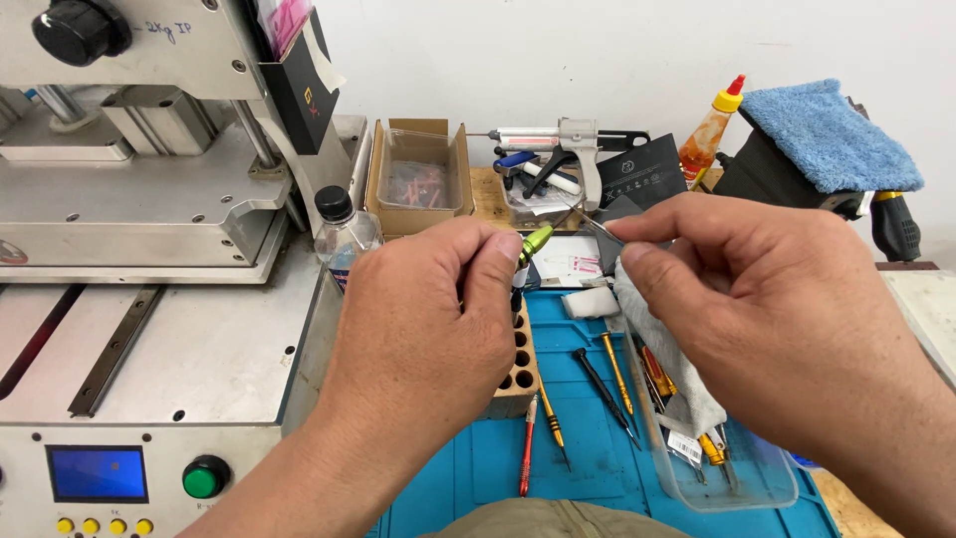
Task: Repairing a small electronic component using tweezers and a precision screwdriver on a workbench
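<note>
A grey metal press machine (149,199) fills the area left of the blue work mat (588,458), with a small blue screen and a green button on its front panel. The blue mat lies on the bench, and everything else sits around it. Behind the mat stands a cardboard box (418,174) holding a clear tray. A clear plastic tray (737,478) rests on the mat's right part. A wooden bit holder (520,369) stands at the mat's left edge. Loose precision screwdrivers (607,384) lie on the mat.

Above the mat, the left hand (418,339) has its grip pinched on a green-handled tool (535,242). The right hand (767,299) pinches a grey cloth (667,349) and thin metal tweezers (600,227).
</note>
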